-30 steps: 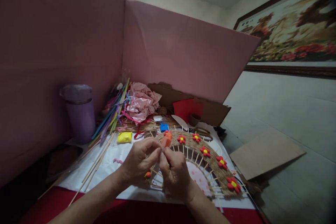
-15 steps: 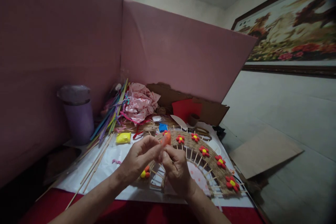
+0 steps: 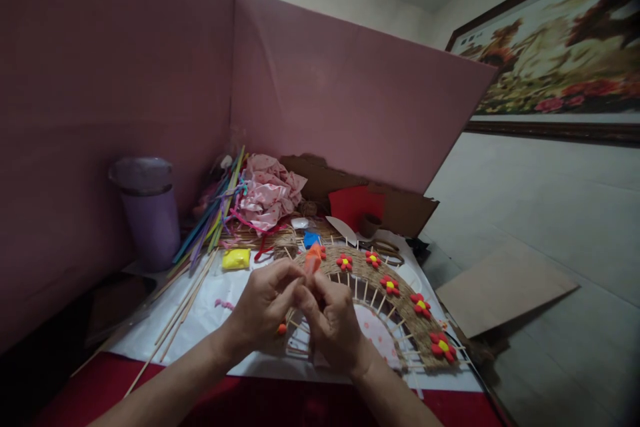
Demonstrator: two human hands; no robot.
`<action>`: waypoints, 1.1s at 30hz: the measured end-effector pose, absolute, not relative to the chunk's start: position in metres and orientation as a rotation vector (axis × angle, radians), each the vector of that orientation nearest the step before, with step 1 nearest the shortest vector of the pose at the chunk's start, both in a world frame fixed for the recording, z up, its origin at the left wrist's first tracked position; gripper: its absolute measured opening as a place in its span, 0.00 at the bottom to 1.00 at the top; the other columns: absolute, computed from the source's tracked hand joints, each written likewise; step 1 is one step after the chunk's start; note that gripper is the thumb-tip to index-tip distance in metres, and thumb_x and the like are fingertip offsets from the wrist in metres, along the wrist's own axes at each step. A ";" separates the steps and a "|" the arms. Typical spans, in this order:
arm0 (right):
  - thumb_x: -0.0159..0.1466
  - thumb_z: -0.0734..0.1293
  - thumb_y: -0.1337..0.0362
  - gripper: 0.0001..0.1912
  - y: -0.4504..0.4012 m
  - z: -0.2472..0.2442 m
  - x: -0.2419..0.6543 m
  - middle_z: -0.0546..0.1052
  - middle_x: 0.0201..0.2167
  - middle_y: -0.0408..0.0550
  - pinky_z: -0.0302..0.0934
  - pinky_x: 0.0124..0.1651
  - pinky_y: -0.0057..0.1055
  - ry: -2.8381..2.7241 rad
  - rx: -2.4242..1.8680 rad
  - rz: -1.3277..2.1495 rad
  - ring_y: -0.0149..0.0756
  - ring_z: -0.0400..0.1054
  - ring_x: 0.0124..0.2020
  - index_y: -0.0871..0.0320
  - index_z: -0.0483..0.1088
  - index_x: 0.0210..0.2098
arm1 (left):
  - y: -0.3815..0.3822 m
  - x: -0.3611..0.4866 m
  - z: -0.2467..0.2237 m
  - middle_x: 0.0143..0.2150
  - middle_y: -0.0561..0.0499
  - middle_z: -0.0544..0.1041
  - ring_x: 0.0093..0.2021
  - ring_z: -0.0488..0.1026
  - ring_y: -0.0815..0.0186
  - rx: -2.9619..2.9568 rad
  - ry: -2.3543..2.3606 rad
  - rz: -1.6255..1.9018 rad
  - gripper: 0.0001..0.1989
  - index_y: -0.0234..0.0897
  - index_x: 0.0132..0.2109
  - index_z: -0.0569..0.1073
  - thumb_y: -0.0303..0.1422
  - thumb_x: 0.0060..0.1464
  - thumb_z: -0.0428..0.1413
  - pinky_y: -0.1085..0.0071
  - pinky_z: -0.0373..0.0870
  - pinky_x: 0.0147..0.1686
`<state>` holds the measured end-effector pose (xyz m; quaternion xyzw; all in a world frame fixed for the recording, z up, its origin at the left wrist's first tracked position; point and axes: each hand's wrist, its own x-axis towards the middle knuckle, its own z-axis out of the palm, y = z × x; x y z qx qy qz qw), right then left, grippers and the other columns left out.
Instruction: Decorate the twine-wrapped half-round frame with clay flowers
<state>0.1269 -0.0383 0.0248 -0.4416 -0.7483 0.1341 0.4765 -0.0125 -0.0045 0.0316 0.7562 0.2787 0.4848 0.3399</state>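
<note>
My left hand (image 3: 263,300) and my right hand (image 3: 333,320) meet in the middle, above the table, with thumbs and fingers pinched together. An orange packet (image 3: 314,258), seemingly soft clay in thin clear film, sticks up from between the fingertips; its lower part is hidden. Beneath my hands lies an arch-shaped woven twine panel (image 3: 407,303) with thin sticks poking out along both edges. Red clay flowers (image 3: 389,285) with yellow centres are spaced along the arch. An orange clay piece (image 3: 281,329) shows beside my left hand, mostly covered by it.
A yellow clay packet (image 3: 236,259) and loose wooden sticks (image 3: 180,313) lie to the left. Farther back are a blue packet (image 3: 311,239), crumpled pink dotted fabric (image 3: 270,190), pipe cleaners (image 3: 213,220) and scissors (image 3: 387,250). A purple bin (image 3: 150,223) stands at the left.
The orange packet now stands more upright above my fingers. My left hand has shifted slightly, covering more of the flower at the arch's left end.
</note>
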 end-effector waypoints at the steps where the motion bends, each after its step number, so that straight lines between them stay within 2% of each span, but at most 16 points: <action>1: 0.66 0.56 0.63 0.13 -0.038 0.025 0.126 0.62 0.19 0.39 0.49 0.25 0.24 -1.823 -1.081 0.317 0.25 0.56 0.20 0.59 0.61 0.25 | -0.005 -0.013 0.031 0.27 0.52 0.69 0.28 0.65 0.70 2.020 0.731 1.279 0.07 0.34 0.32 0.70 0.30 0.55 0.50 0.74 0.62 0.29; 4: 0.67 0.53 0.65 0.15 -0.036 0.023 0.126 0.63 0.19 0.39 0.49 0.25 0.23 -1.832 -1.040 0.278 0.25 0.57 0.20 0.59 0.61 0.25 | -0.007 -0.012 0.029 0.26 0.53 0.68 0.26 0.64 0.71 2.083 0.758 1.280 0.08 0.34 0.31 0.69 0.31 0.56 0.49 0.74 0.60 0.28; 9: 0.65 0.55 0.68 0.15 -0.033 0.014 0.125 0.57 0.16 0.38 0.46 0.24 0.26 -1.848 -1.080 -0.029 0.25 0.52 0.17 0.57 0.54 0.21 | -0.015 -0.007 0.022 0.23 0.56 0.62 0.23 0.59 0.72 2.107 1.006 1.401 0.10 0.36 0.27 0.62 0.31 0.57 0.46 0.74 0.56 0.24; 12: 0.64 0.55 0.69 0.15 -0.033 0.010 0.123 0.57 0.16 0.38 0.45 0.25 0.27 -1.831 -1.130 -0.165 0.26 0.52 0.18 0.57 0.53 0.20 | -0.015 -0.006 0.020 0.22 0.56 0.61 0.23 0.58 0.72 2.149 1.105 1.463 0.10 0.37 0.26 0.59 0.30 0.57 0.46 0.73 0.54 0.25; 18: 0.63 0.57 0.68 0.14 -0.033 0.015 0.125 0.56 0.16 0.36 0.46 0.24 0.25 -1.771 -1.159 0.017 0.25 0.52 0.17 0.56 0.53 0.21 | -0.010 -0.009 0.020 0.22 0.55 0.62 0.23 0.58 0.70 2.212 1.053 1.427 0.12 0.37 0.24 0.60 0.30 0.56 0.48 0.72 0.54 0.25; 25: 0.64 0.55 0.66 0.09 -0.032 0.024 0.127 0.63 0.23 0.39 0.51 0.29 0.26 -1.649 -1.208 0.192 0.29 0.57 0.24 0.57 0.57 0.27 | -0.015 -0.009 0.027 0.22 0.54 0.63 0.25 0.59 0.69 2.155 0.970 1.578 0.12 0.37 0.24 0.61 0.30 0.57 0.49 0.71 0.58 0.27; 27: 0.65 0.55 0.65 0.08 -0.030 0.025 0.129 0.63 0.24 0.39 0.53 0.31 0.26 -1.654 -1.126 0.332 0.29 0.58 0.26 0.56 0.58 0.29 | -0.014 -0.012 0.032 0.26 0.52 0.66 0.30 0.63 0.67 2.242 0.885 1.514 0.10 0.37 0.27 0.63 0.30 0.56 0.49 0.69 0.61 0.33; 29: 0.64 0.54 0.64 0.07 -0.028 0.025 0.133 0.62 0.25 0.39 0.53 0.31 0.26 -1.639 -1.069 0.455 0.29 0.57 0.27 0.56 0.58 0.30 | -0.011 -0.016 0.037 0.35 0.48 0.70 0.40 0.65 0.62 2.309 0.786 1.462 0.04 0.37 0.33 0.67 0.32 0.53 0.54 0.65 0.62 0.42; 31: 0.63 0.55 0.63 0.07 -0.027 0.025 0.136 0.61 0.25 0.39 0.53 0.30 0.25 -1.632 -1.024 0.565 0.28 0.55 0.26 0.57 0.58 0.29 | -0.006 -0.020 0.039 0.48 0.44 0.68 0.51 0.61 0.57 2.335 0.719 1.409 0.18 0.37 0.45 0.67 0.33 0.45 0.61 0.60 0.59 0.50; 32: 0.63 0.56 0.63 0.07 -0.027 0.025 0.137 0.60 0.24 0.39 0.52 0.29 0.25 -1.634 -1.001 0.623 0.28 0.54 0.25 0.57 0.58 0.28 | -0.003 -0.022 0.039 0.53 0.43 0.65 0.54 0.59 0.56 2.339 0.690 1.356 0.26 0.38 0.50 0.64 0.33 0.43 0.62 0.59 0.57 0.53; 33: 0.63 0.56 0.63 0.07 -0.027 0.026 0.138 0.59 0.24 0.39 0.52 0.28 0.25 -1.635 -0.978 0.680 0.27 0.53 0.25 0.57 0.58 0.28 | -0.001 -0.023 0.039 0.55 0.43 0.64 0.55 0.58 0.56 2.330 0.661 1.282 0.30 0.38 0.53 0.62 0.31 0.42 0.62 0.59 0.57 0.53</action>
